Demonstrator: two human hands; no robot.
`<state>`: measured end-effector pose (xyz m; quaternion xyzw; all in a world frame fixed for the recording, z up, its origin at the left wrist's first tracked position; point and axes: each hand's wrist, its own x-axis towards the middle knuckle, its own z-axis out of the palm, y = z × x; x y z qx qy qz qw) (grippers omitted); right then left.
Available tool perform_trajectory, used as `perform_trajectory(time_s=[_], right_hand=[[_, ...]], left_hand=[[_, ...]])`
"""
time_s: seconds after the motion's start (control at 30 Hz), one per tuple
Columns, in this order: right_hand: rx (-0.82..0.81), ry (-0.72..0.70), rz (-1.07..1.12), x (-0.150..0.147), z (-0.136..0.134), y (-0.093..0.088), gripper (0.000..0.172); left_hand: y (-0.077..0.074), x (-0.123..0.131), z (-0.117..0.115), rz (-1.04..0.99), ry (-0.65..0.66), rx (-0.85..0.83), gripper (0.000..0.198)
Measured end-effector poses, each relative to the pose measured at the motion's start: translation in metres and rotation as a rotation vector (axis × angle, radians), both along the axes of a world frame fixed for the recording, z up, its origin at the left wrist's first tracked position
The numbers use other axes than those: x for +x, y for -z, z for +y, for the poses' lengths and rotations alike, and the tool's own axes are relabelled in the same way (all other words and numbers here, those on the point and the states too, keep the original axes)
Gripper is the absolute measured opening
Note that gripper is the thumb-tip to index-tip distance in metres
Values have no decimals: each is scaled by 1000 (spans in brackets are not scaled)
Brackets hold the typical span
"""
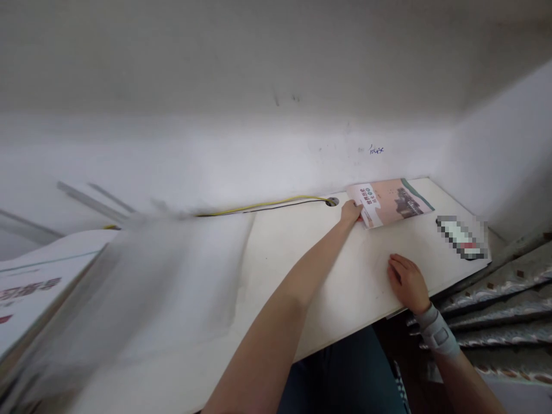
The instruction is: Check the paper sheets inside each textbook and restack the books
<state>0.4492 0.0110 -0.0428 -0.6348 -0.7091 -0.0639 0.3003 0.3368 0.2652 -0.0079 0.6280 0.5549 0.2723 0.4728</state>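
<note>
A thin pink booklet with a green edge lies flat at the far right of the white desk, against the wall. My left hand reaches out to it and its fingers pinch the booklet's near-left corner. My right hand rests palm down on the desk near the front edge, fingers loosely curled and holding nothing. A grey band wraps that wrist.
A yellow and a black cable run along the wall into a round hole in the desk. A blurred stack of white papers and books fills the left. A pixelated object lies at the right end. Patterned fabric lies beyond the right edge.
</note>
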Motion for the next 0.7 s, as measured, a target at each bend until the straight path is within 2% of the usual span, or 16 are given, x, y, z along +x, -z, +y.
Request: perform_trajectory(time_s=[0.07, 0.2, 0.3, 0.37, 0.43, 0.5, 0.53, 0.57, 0.6, 0.63, 0.7], right_hand=[[9, -3, -5, 1, 0, 1, 28], [16, -15, -4, 5, 1, 5, 29], [15, -28, -5, 9, 2, 9, 30], [17, -43, -12, 13, 3, 14, 31], [17, -60, -33, 17, 3, 18, 34], [10, -76, -77, 22, 3, 21, 37], [5, -81, -107, 24, 2, 23, 38], [-1, -88, -141, 26, 2, 24, 39], [-8, -90, -173, 28, 3, 24, 40], [-21, -84, -206, 29, 4, 25, 41], [-46, -66, -265, 28, 7, 25, 41]], left_hand=[[-7, -2, 0, 154, 7, 80, 22], [-24, -11, -9, 317, 45, 193, 29], [-40, -33, -30, 398, 107, 297, 37], [-51, -59, -54, 427, 173, 378, 42], [-61, -95, -84, 495, 327, 510, 46], [-69, -141, -117, 660, 565, 725, 44], [-72, -167, -134, 729, 609, 790, 41], [-75, -195, -149, 777, 597, 816, 40], [-77, -223, -164, 803, 527, 810, 39], [-79, -253, -178, 820, 421, 792, 37], [-81, -309, -203, 853, 122, 765, 33]])
